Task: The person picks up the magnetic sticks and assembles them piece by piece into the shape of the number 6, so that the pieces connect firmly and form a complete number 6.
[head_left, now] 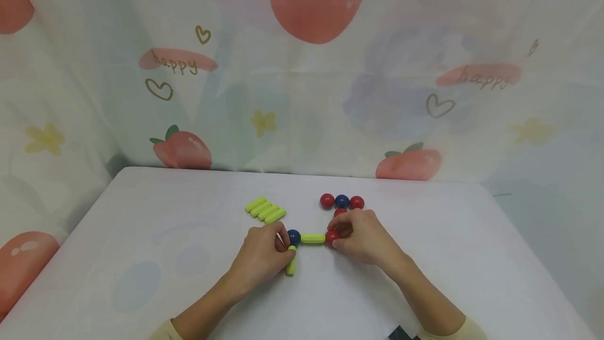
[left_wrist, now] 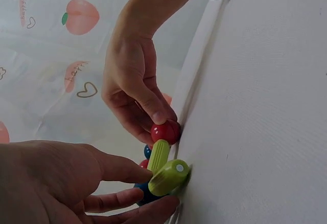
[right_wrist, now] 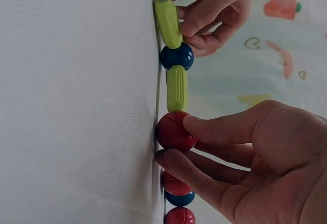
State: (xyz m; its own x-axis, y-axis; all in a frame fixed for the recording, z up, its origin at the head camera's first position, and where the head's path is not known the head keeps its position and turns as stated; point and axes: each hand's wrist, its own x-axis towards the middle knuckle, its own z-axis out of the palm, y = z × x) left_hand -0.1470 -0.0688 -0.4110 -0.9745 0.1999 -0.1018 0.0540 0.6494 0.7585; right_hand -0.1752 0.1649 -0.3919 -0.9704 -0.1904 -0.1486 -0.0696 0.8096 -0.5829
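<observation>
While both hands work the chain, right hand pinches red ball, left hand fingers curled on green rod beside blue ball, second green rod between balls.

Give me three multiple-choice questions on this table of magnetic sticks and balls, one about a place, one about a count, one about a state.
1. Where do the spare green sticks lie?
A. behind the left hand
B. right of the red balls
C. at the table's near edge

2. How many balls sit in the loose row behind the right hand?
A. one
B. three
C. six

3. What is the right hand doing?
A. lying flat and open
B. pinching the red ball
C. lifting a green stick

Answers:
1 A, the spare sticks lie just beyond the left hand.
2 B, the row reads red, blue, red, with another red ball partly hidden under the fingers.
3 B, thumb and fingers close on the red ball at the end of the green stick that joins it to the blue ball.
</observation>
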